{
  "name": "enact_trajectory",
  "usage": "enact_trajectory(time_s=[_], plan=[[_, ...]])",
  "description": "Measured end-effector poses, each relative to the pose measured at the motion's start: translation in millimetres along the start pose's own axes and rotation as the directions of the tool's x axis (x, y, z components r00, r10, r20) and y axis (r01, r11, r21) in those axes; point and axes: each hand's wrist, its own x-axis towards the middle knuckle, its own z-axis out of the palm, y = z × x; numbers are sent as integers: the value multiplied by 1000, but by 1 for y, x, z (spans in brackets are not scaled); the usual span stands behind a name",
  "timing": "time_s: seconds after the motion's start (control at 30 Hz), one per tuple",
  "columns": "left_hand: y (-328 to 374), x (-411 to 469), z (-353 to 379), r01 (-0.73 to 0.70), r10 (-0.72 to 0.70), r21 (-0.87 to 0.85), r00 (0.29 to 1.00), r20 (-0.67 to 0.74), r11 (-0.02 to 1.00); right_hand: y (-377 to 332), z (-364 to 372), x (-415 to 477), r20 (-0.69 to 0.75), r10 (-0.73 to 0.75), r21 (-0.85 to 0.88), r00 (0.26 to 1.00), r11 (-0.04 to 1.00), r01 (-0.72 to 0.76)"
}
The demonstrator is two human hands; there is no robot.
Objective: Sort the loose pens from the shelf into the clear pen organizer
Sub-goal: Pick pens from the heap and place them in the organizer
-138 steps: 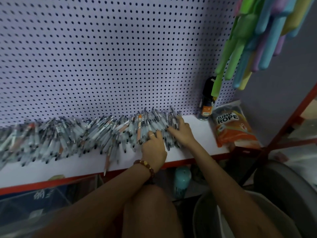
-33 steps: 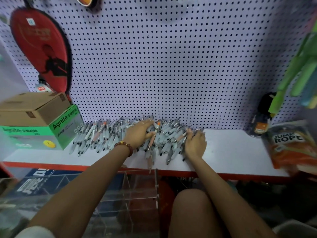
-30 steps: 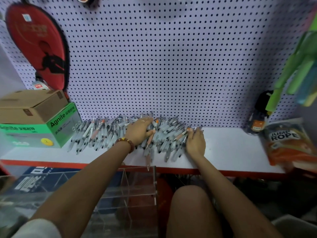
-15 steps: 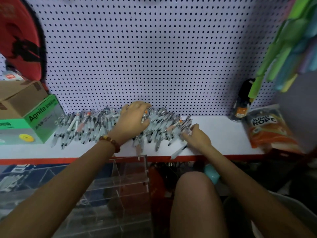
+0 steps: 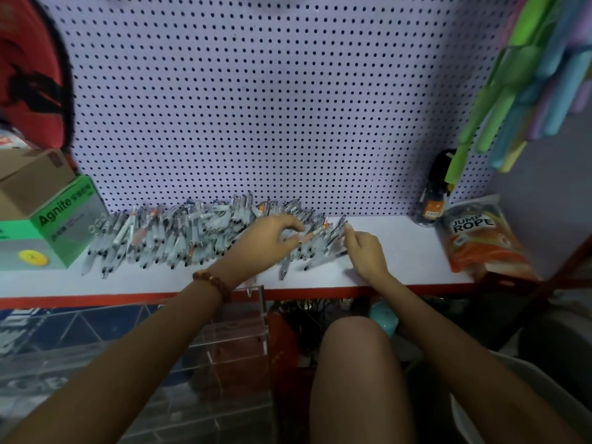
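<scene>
gathering pens [image 5: 179,238] | left hand [image 5: 269,238] arched on them, right hand [image 5: 365,251] at their right end, can't tell either grip tbh | square up a small bunch before you lift

The pegboard [image 5: 288,107] is showing lilac, dotted with dark holes; the pens [image 5: 179,235] are lying clear and white with black tips — a few orange. The shelf [image 5: 400,251] is showing white, edged red — the box [image 5: 69,219] green and grey.

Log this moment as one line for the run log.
pen pile: on shelf | left hand: curled over pile, grip unclear | right hand: fingertips at pile's right end | clear pen organizer: below shelf edge
</scene>
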Motion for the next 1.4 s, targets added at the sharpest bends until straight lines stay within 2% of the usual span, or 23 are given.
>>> enact_trajectory(time_s=[0.1,0.2,0.27,0.33,0.4,0.43,0.5,0.67,0.73,0.83,0.93,1.03,1.1,1.2,1.3,1.4], plan=[[14,4,17,58,-47,-53,981,189,997,-36,-13,8,-34,-207,-28,978,978,206],[19,7,33,100,-71,-130,974,216,986,-62,-16,15,-23,-344,0,939,939,344],[16,6,34,105,-83,-127,983,163,986,-55,-12,25,-60,-240,107,969,963,245],[11,1,29,114,-104,-94,989,105,989,-29,-9,37,-25,76,181,997,981,-70],[4,-3,21,110,-108,-93,994,31,990,-1,-9,41,119,401,159,908,895,-416],[2,-4,17,108,-108,-105,994,5,989,9,-9,41,176,470,119,865,862,-493],[-1,-5,11,96,-100,-147,995,-20,984,14,-8,40,214,489,95,846,851,-516],[-2,-10,7,77,-87,-191,995,-46,979,10,2,46,269,400,2,876,909,-416],[-1,-14,5,69,-87,-213,993,-77,975,10,5,48,282,419,47,863,893,-449],[-4,-20,3,72,-102,-253,989,-108,965,6,4,52,274,500,171,822,815,-553],[-13,-24,-2,67,-106,-289,987,-121,955,-2,1,55,278,519,318,809,745,-587],[-19,-25,-6,96,-142,-293,980,-140,951,-12,-8,53,208,482,385,851,760,-524],[-17,-27,-10,121,-187,-358,970,-154,926,-27,-15,49,154,417,432,896,787,-440],[-14,-26,-16,180,-284,-565,953,-102,806,-72,-23,41,187,167,539,968,807,-243],[-12,-29,-20,198,-316,-642,946,-72,741,-129,-20,29,235,-118,595,965,803,-47],[-7,-40,-29,173,-340,-735,937,-82,655,-167,-11,19,158,-257,577,954,808,122]])
